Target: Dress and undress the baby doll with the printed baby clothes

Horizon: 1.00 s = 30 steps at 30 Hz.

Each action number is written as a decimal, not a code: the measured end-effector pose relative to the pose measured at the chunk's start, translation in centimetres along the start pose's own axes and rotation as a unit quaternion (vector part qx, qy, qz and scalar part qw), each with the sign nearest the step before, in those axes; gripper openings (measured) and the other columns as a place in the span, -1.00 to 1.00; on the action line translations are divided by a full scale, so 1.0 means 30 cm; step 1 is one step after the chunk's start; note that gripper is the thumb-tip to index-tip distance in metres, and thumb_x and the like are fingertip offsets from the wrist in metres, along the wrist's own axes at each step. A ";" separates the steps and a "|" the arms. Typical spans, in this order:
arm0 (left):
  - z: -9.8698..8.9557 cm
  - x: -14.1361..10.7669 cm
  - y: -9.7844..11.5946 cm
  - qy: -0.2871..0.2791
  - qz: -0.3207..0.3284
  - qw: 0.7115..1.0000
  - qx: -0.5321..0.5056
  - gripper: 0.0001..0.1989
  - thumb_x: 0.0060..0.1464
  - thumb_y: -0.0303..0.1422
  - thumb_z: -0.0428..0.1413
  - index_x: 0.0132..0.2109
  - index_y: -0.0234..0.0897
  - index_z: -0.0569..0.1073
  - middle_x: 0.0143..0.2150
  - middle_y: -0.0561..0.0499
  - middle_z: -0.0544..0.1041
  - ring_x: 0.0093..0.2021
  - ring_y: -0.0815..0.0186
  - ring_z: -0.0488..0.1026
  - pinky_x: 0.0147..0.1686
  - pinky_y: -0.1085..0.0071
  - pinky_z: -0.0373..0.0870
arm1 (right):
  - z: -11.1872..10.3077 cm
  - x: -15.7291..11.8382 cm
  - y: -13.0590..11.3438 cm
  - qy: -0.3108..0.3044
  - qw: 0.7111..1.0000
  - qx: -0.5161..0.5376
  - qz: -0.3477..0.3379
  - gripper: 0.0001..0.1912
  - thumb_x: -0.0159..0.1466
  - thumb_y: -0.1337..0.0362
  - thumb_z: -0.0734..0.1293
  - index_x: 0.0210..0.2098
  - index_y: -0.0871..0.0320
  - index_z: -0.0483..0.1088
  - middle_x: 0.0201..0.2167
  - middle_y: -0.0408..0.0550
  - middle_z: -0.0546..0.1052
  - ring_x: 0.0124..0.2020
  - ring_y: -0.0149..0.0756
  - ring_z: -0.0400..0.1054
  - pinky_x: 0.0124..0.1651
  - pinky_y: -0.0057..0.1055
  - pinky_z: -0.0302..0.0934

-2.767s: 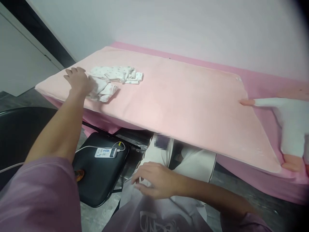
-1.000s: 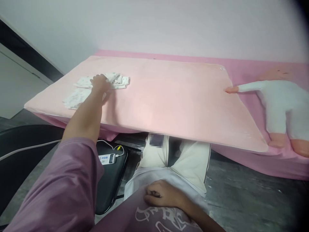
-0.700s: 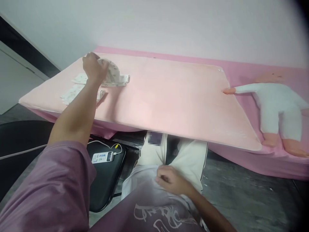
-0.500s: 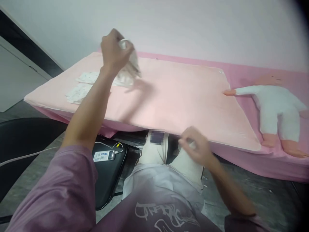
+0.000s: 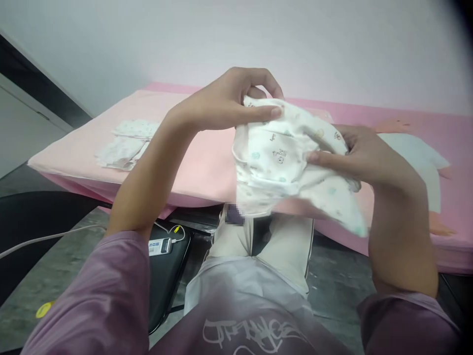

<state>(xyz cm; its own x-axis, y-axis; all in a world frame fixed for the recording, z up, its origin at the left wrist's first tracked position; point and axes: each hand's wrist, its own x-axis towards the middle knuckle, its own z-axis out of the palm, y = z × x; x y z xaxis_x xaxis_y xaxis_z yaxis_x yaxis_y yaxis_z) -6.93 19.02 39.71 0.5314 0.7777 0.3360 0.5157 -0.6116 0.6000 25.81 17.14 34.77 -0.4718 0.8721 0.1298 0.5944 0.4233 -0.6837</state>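
Note:
A white baby garment (image 5: 277, 153) with small coloured prints hangs bunched in the air in front of me, above the bed's near edge. My left hand (image 5: 247, 98) pinches its upper edge between thumb and fingers. On its right side my right hand (image 5: 343, 153) grips the cloth, thumb in front and the other fingers partly hidden behind. The lower parts of the garment dangle loosely, and a flap at the lower right is slightly blurred. Its exact cut is hard to make out in the folds.
Folded printed clothes (image 5: 127, 143) lie on the left of the pale pink mat (image 5: 199, 172). A baby doll in white (image 5: 414, 153) lies at the right, partly behind my right arm. A black stool (image 5: 166, 276) holds a white device (image 5: 159, 246) with a cable.
My left hand has brought the garment from the left side of the bed to the middle. My right hand has risen from near my lap and taken hold of it.

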 end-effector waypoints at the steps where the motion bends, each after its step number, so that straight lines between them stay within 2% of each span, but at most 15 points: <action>1: 0.006 0.028 -0.038 -0.017 -0.029 0.999 0.012 -0.58 0.38 0.00 0.32 0.22 -0.10 0.65 0.04 -0.02 0.68 0.12 0.10 0.71 -0.02 0.28 0.55 | 0.008 0.018 0.017 -0.005 1.000 -0.005 0.010 -0.44 0.33 -0.34 0.55 -0.02 -0.01 0.64 -0.23 -0.04 0.66 -0.27 -0.04 0.59 -0.30 -0.18 0.49; 3: 0.043 0.098 -0.148 -0.036 -0.094 0.994 0.044 -0.46 0.30 0.07 0.35 0.29 -0.06 0.61 0.12 -0.05 0.66 0.24 -0.02 0.67 0.10 0.18 0.58 | 0.043 0.087 0.086 -0.024 0.998 -0.039 0.041 -0.37 0.33 -0.37 0.52 0.08 0.00 0.62 -0.10 0.03 0.70 -0.11 0.10 0.62 -0.15 -0.09 0.54; 6: 0.153 0.180 -0.362 -0.017 -0.196 0.976 0.096 -0.32 0.27 0.11 0.32 0.37 -0.15 0.54 0.30 -0.22 0.63 0.32 -0.14 0.59 0.26 0.03 0.54 | 0.124 0.199 0.263 -0.026 0.985 -0.118 0.122 -0.27 0.30 -0.33 0.53 0.20 0.05 0.55 0.08 0.16 0.69 0.03 0.24 0.58 0.04 0.06 0.52; 9: 0.273 0.162 -0.532 -0.005 -0.270 0.952 0.143 -0.30 0.39 0.10 0.15 0.44 -0.26 0.44 0.46 -0.34 0.52 0.41 -0.20 0.51 0.40 -0.06 0.41 | 0.206 0.222 0.432 0.027 0.970 -0.194 0.144 -0.27 0.28 -0.19 0.54 0.28 0.09 0.49 0.20 0.26 0.62 0.24 0.37 0.46 0.24 0.23 0.41; 11: 0.331 0.101 -0.592 0.006 -0.297 0.943 0.148 -0.36 0.45 0.06 0.07 0.41 -0.28 0.43 0.45 -0.36 0.52 0.42 -0.19 0.50 0.40 -0.03 0.39 | 0.252 0.190 0.486 0.067 0.974 -0.195 0.092 -0.36 0.35 -0.13 0.48 0.28 0.08 0.48 0.23 0.27 0.59 0.29 0.36 0.41 0.31 0.28 0.34; 13: 0.368 0.032 -0.615 0.025 -0.330 0.932 0.150 -0.45 0.46 0.04 0.04 0.29 -0.29 0.48 0.34 -0.38 0.59 0.35 -0.21 0.55 0.31 -0.02 0.43 | 0.294 0.153 0.485 0.078 0.984 -0.161 0.012 -0.46 0.43 -0.09 0.40 0.26 0.07 0.48 0.21 0.24 0.59 0.24 0.29 0.43 0.29 0.24 0.34; 15: 0.391 -0.023 -0.617 0.023 -0.355 0.924 0.143 -0.53 0.42 0.06 0.09 0.12 -0.25 0.54 0.19 -0.37 0.66 0.22 -0.25 0.61 0.17 -0.01 0.48 | 0.338 0.140 0.449 0.057 0.989 -0.123 -0.062 -0.55 0.49 -0.07 0.36 0.22 0.06 0.47 0.18 0.20 0.59 0.19 0.21 0.45 0.26 0.17 0.36; 18: 0.405 -0.060 -0.597 -0.035 -0.348 0.931 0.101 -0.54 0.29 0.17 0.21 -0.11 -0.15 0.54 0.03 -0.27 0.72 0.04 -0.21 0.66 -0.01 0.05 0.48 | 0.412 0.186 0.386 -0.002 0.985 -0.113 -0.127 -0.61 0.51 -0.02 0.36 0.19 0.05 0.46 0.18 0.16 0.58 0.21 0.19 0.43 0.28 0.13 0.33; 22: 0.400 -0.070 -0.552 -0.132 -0.325 0.933 0.082 -0.47 0.15 0.24 0.28 -0.29 -0.14 0.48 -0.14 -0.20 0.70 -0.10 -0.13 0.65 -0.12 0.10 0.44 | 0.491 0.305 0.360 -0.063 0.976 -0.157 -0.136 -0.61 0.49 0.00 0.38 0.17 0.10 0.46 0.16 0.20 0.58 0.16 0.19 0.40 0.24 0.07 0.30; 24: 0.395 -0.086 -0.531 -0.161 -0.322 0.929 0.084 -0.45 0.08 0.23 0.33 -0.34 -0.16 0.45 -0.21 -0.20 0.67 -0.14 -0.13 0.65 -0.16 0.11 0.42 | 0.508 0.355 0.363 -0.076 0.972 -0.177 -0.134 -0.62 0.51 -0.01 0.36 0.14 0.11 0.47 0.12 0.21 0.59 0.13 0.18 0.41 0.19 0.02 0.30; 27: 0.400 -0.131 -0.506 -0.161 -0.324 0.929 0.070 -0.45 -0.03 0.20 0.41 -0.32 -0.16 0.46 -0.21 -0.18 0.66 -0.15 -0.13 0.65 -0.20 0.14 0.42 | 0.516 0.400 0.359 -0.089 0.959 -0.221 -0.152 -0.66 0.57 0.02 0.27 0.07 0.14 0.50 0.06 0.22 0.63 0.09 0.17 0.45 0.19 0.01 0.25; 30: 0.416 -0.179 -0.487 -0.126 -0.326 0.936 0.026 -0.51 0.05 0.16 0.36 -0.23 -0.17 0.53 -0.14 -0.19 0.68 -0.14 -0.10 0.65 -0.22 0.15 0.43 | 0.512 0.414 0.339 -0.089 0.945 -0.269 -0.164 -0.62 0.62 0.12 0.15 0.04 0.18 0.53 0.05 0.27 0.66 0.08 0.18 0.49 0.21 0.04 0.22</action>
<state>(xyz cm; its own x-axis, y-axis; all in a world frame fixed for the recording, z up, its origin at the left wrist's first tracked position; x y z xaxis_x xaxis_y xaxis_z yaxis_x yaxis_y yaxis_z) -8.95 21.95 20.08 0.2302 0.9332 -0.2760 0.8146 -0.0296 0.5793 16.00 28.51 18.38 -0.7618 0.6372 0.1164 0.6195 0.7692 -0.1567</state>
